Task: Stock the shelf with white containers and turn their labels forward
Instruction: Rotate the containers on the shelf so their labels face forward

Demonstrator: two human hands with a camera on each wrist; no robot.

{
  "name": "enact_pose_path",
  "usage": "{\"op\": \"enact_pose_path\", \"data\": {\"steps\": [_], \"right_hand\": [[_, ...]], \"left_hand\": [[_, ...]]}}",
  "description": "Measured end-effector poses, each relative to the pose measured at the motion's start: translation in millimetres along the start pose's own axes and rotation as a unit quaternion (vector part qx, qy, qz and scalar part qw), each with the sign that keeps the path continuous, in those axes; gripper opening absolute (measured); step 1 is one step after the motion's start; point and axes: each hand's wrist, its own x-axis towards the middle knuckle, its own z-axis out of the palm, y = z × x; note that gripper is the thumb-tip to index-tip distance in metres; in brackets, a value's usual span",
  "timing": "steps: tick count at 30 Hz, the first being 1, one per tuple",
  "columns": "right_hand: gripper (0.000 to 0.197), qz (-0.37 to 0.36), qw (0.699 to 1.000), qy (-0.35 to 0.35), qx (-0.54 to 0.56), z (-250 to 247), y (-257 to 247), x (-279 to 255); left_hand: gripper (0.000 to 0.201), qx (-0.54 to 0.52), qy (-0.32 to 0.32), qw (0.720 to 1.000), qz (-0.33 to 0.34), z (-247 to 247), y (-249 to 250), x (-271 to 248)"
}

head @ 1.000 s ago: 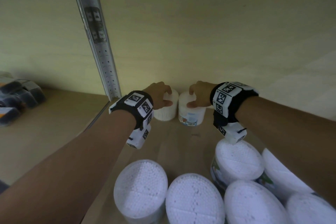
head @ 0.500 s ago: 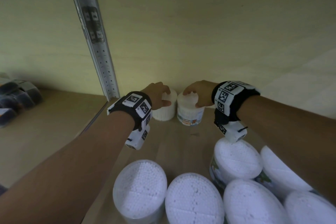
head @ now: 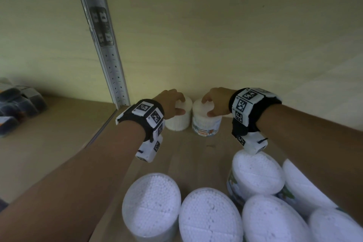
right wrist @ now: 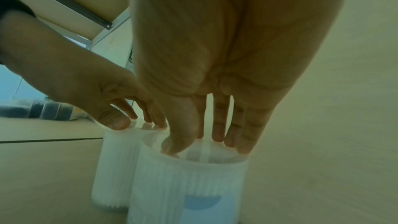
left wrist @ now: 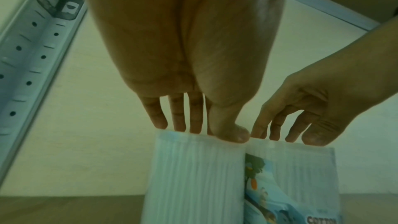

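Note:
Two white cotton-bud containers stand side by side at the back of the wooden shelf (head: 196,155). My left hand (head: 172,102) grips the lid of the left container (head: 177,122) from above, thumb in front, fingers behind. That container shows only a plain white side. My right hand (head: 215,102) grips the lid of the right container (head: 206,127) the same way. Its "COTTON BUDS" label faces forward. In the left wrist view my left hand (left wrist: 200,130) holds the left container's (left wrist: 193,176) top rim. In the right wrist view my right hand (right wrist: 204,144) holds the right container (right wrist: 189,185).
Several more white containers (head: 153,206) crowd the shelf's front, under my forearms. A perforated metal upright (head: 106,53) rises at the left, close to the left container. Dark packages (head: 17,104) lie on the neighbouring shelf at far left. The back wall is right behind the two containers.
My right hand has shifted its hold on the right container's lid, and the label now shows more plainly at the front. My left hand stays on the left container.

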Motion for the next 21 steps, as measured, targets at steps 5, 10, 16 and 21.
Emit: {"op": "enact_pose_path", "data": {"steps": [5,10,16,21], "right_hand": [[0.056,-0.014,1.000,0.000,-0.024,-1.6,3.1,-4.6],[0.056,-0.022,0.999,-0.007,-0.027,-3.0,3.6,-2.7],[0.056,-0.027,0.999,-0.006,-0.039,-3.8,4.0,-2.9],[0.057,-0.032,0.998,0.002,-0.051,-1.7,3.8,-3.0]], "left_hand": [[0.047,0.006,-0.033,0.999,0.036,-10.9,0.9,1.1],[0.060,-0.004,-0.085,0.995,0.053,-26.8,-3.5,4.5],[0.049,0.015,0.025,0.999,-0.029,-9.7,5.5,9.7],[0.064,0.065,0.002,0.997,-0.042,-3.3,7.8,15.3]]}}
